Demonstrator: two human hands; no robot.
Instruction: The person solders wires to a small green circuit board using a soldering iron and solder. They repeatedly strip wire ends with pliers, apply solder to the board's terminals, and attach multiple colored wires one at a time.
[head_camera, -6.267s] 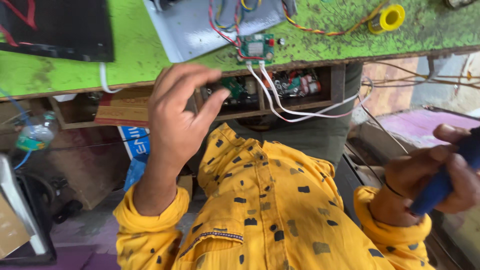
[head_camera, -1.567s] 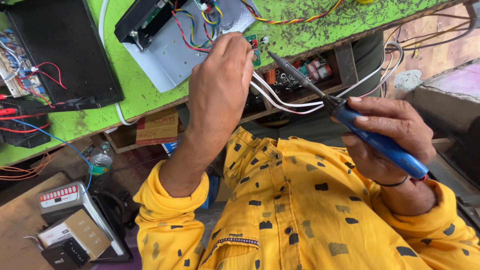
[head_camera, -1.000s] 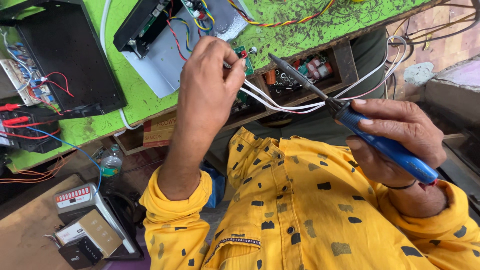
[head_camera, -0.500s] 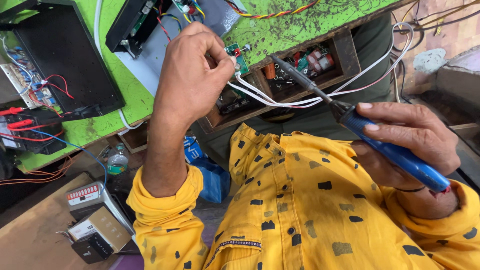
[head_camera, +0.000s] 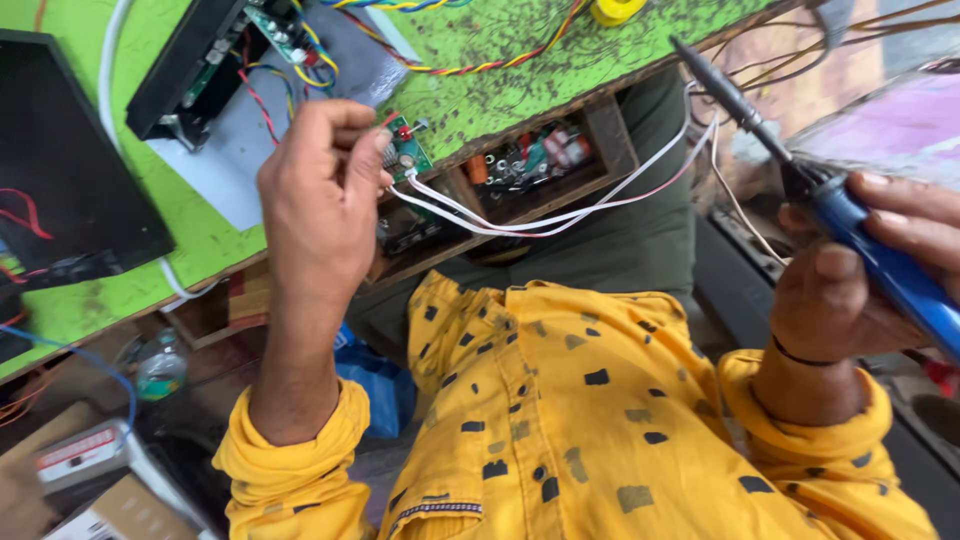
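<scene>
Upper centre, the left hand (head_camera: 320, 190) pinches a light, fragile circuit board (head_camera: 405, 155) by its edge, while the right hand (head_camera: 860, 280) grips the stiff soldering iron (head_camera: 800, 190) by its blue handle.

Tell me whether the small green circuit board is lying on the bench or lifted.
Lifted: the left hand pinches the small green circuit board above the bench edge.

Two hands show: the left hand (head_camera: 320, 190) pinches one small green circuit board (head_camera: 402, 155), the right hand (head_camera: 860, 270) grips one blue-handled soldering iron (head_camera: 850, 225). Three white wires (head_camera: 520, 215) run from the board. One yellow solder spool (head_camera: 615, 10) lies beyond the hands.
</scene>
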